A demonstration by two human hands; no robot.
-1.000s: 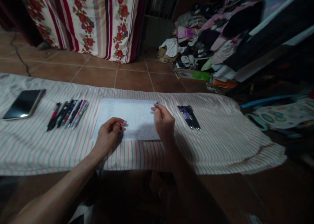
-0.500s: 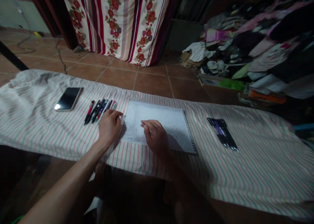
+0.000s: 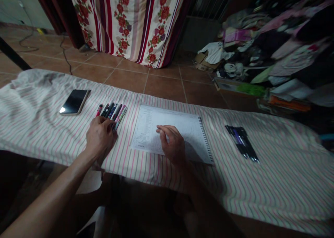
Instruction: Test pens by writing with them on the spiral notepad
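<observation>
A row of several pens (image 3: 116,112) lies side by side on the striped cloth. Over their near ends is my left hand (image 3: 100,133), its fingers bent and drawn together at the pens. The hand covers its own fingertips, so whether a pen is between them cannot be made out. To the right lies a spiral notebook (image 3: 156,118), open flat with print or writing on its page. My right hand (image 3: 173,144) rests over the page, fingers loosely stretched and thumb slightly apart, with nothing visible in it.
A phone (image 3: 74,101) lies left of the pens. On the right side of the cloth (image 3: 281,168) is a second group of dark pens (image 3: 242,142), one of them purple. Beyond the table hang a flowered curtain (image 3: 135,26) and, on the right, a heap of clothes (image 3: 273,47).
My left hand has moved left, from the notebook's edge to the near ends of the pens. My right hand stays over the page. The view has shifted slightly.
</observation>
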